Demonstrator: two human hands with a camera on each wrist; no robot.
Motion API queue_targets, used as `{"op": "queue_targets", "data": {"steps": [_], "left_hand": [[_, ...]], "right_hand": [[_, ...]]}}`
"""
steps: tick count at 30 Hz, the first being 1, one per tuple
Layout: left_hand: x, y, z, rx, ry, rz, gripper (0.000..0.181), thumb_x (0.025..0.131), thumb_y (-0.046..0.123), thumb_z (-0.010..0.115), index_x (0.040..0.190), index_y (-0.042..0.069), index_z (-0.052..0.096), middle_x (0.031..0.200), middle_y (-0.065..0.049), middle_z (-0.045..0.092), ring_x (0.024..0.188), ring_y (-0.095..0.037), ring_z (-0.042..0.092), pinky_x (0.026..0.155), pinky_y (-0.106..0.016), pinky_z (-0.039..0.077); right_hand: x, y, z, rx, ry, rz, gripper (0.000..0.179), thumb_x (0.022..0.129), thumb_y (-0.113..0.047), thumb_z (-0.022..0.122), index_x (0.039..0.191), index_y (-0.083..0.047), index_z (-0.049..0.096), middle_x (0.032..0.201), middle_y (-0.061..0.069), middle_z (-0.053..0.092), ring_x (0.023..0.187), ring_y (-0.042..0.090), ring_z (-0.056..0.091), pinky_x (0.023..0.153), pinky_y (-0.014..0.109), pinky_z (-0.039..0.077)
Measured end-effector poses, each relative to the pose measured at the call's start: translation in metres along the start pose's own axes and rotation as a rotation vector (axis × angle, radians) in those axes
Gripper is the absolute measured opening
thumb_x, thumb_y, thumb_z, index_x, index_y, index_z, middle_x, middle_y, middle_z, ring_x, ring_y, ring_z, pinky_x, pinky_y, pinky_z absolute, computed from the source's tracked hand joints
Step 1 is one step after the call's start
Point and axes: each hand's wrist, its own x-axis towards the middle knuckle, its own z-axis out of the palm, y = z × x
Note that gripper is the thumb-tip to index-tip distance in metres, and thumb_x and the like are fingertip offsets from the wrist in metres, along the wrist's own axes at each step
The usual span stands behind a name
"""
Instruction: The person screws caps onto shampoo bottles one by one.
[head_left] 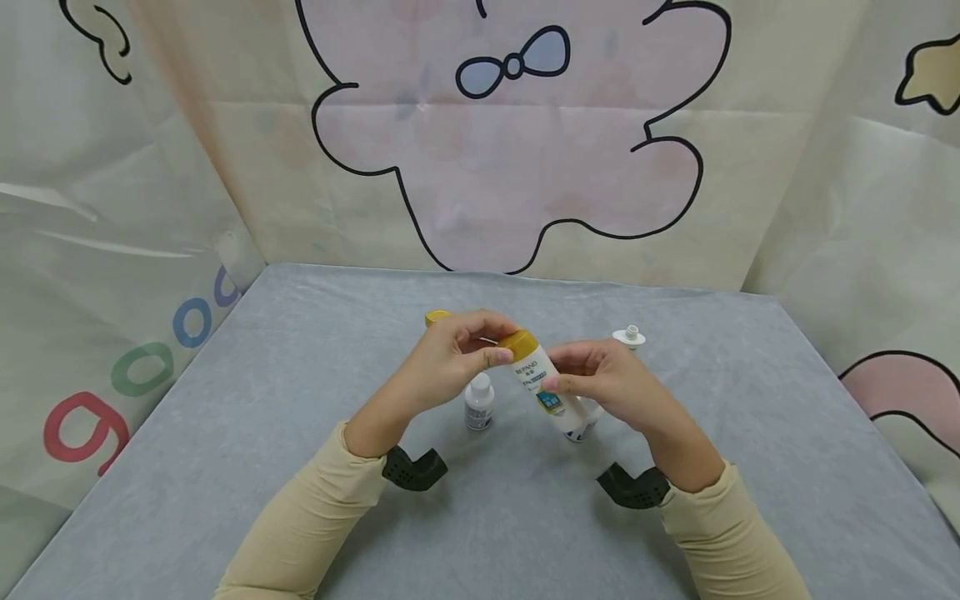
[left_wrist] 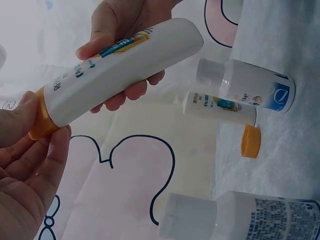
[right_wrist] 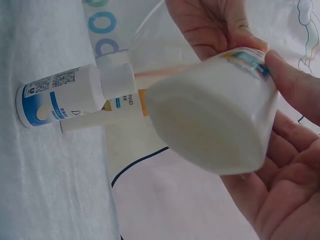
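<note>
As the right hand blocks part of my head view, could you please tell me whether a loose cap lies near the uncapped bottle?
Observer: Yes, the left wrist view shows a loose orange-yellow cap beside the uncapped bottle.
Operator: Thank you; is the white bottle partly hidden behind the held bottle capped?
Observer: It is: the left wrist view shows a white cap on it.
</note>
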Motion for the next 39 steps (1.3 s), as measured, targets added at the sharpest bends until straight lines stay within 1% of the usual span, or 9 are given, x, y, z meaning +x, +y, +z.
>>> {"op": "queue_targets", "data": {"steps": [4, 8, 14, 19, 25, 30, 32, 34, 39], "left_hand": [[0.001, -0.001, 0.001, -0.017, -0.014, -0.013, 0.026, 0.094, 0.005, 0.067, 0.118, -0.002, 0.066, 0.116, -0.016, 0.070, 0.103, -0.023, 0.069, 0.087, -0.030, 0.058], [0.002, -0.004, 0.002, -0.049, -0.008, -0.039, 0.028, 0.095, 0.008, 0.067, 0.121, 0.000, 0.066, 0.117, -0.015, 0.070, 0.100, -0.021, 0.069, 0.087, -0.037, 0.059], [0.006, -0.008, 0.005, -0.162, 0.055, -0.169, 0.030, 0.093, 0.017, 0.071, 0.122, 0.008, 0.068, 0.118, -0.008, 0.071, 0.102, -0.014, 0.068, 0.094, -0.032, 0.056], [0.009, -0.011, 0.006, -0.237, 0.112, -0.212, 0.031, 0.092, 0.012, 0.072, 0.121, 0.004, 0.068, 0.118, -0.012, 0.070, 0.100, -0.015, 0.069, 0.094, -0.031, 0.056], [0.013, -0.016, 0.006, -0.286, 0.095, -0.249, 0.036, 0.093, 0.005, 0.069, 0.127, 0.001, 0.061, 0.127, -0.015, 0.065, 0.108, -0.017, 0.066, 0.097, -0.032, 0.056], [0.022, -0.025, 0.008, -0.333, 0.119, -0.320, 0.038, 0.093, 0.005, 0.069, 0.129, 0.001, 0.057, 0.127, -0.015, 0.063, 0.108, -0.016, 0.065, 0.100, -0.034, 0.054], [0.028, -0.029, 0.008, -0.340, 0.127, -0.320, 0.038, 0.093, 0.005, 0.068, 0.129, 0.000, 0.056, 0.127, -0.016, 0.062, 0.109, -0.018, 0.065, 0.101, -0.037, 0.054], [0.034, -0.031, 0.008, -0.332, 0.125, -0.292, 0.037, 0.094, 0.004, 0.067, 0.129, -0.001, 0.056, 0.129, -0.018, 0.061, 0.112, -0.021, 0.064, 0.102, -0.039, 0.054], [0.048, -0.037, 0.005, -0.194, 0.129, -0.245, 0.037, 0.094, 0.010, 0.068, 0.130, 0.004, 0.059, 0.127, -0.014, 0.064, 0.114, -0.023, 0.064, 0.098, -0.034, 0.056]], "right_hand": [[0.001, 0.002, -0.003, 0.001, -0.025, 0.006, 0.037, 0.093, -0.014, 0.070, 0.121, 0.010, 0.064, 0.109, 0.019, 0.073, 0.091, 0.015, 0.070, 0.081, 0.034, 0.057], [0.000, 0.001, -0.004, -0.009, -0.009, 0.027, 0.039, 0.093, -0.016, 0.070, 0.122, 0.010, 0.064, 0.106, 0.015, 0.073, 0.089, 0.014, 0.070, 0.080, 0.034, 0.057], [0.000, -0.001, -0.002, -0.020, 0.065, 0.046, 0.039, 0.094, -0.018, 0.070, 0.123, 0.007, 0.065, 0.108, 0.014, 0.074, 0.090, 0.012, 0.070, 0.080, 0.032, 0.057], [0.005, 0.002, 0.000, -0.014, 0.099, 0.050, 0.038, 0.094, -0.017, 0.070, 0.124, 0.006, 0.065, 0.113, 0.017, 0.073, 0.092, 0.011, 0.070, 0.081, 0.031, 0.057], [0.012, 0.005, 0.002, -0.039, 0.104, 0.088, 0.041, 0.094, -0.021, 0.070, 0.127, 0.002, 0.065, 0.117, 0.018, 0.071, 0.095, 0.012, 0.069, 0.080, 0.029, 0.056], [0.023, 0.008, -0.002, -0.077, 0.107, 0.124, 0.044, 0.093, -0.029, 0.071, 0.129, -0.004, 0.065, 0.119, 0.014, 0.072, 0.097, 0.012, 0.068, 0.080, 0.028, 0.056], [0.029, 0.010, -0.005, -0.097, 0.107, 0.139, 0.045, 0.093, -0.031, 0.070, 0.130, -0.005, 0.065, 0.119, 0.013, 0.072, 0.099, 0.012, 0.068, 0.082, 0.028, 0.055], [0.036, 0.014, -0.009, -0.111, 0.110, 0.152, 0.046, 0.094, -0.032, 0.070, 0.131, -0.006, 0.065, 0.120, 0.013, 0.072, 0.102, 0.014, 0.068, 0.085, 0.030, 0.056], [0.052, 0.020, -0.016, -0.099, 0.128, 0.168, 0.048, 0.094, -0.033, 0.070, 0.133, -0.006, 0.063, 0.127, 0.013, 0.069, 0.117, 0.021, 0.065, 0.103, 0.041, 0.051]]}}
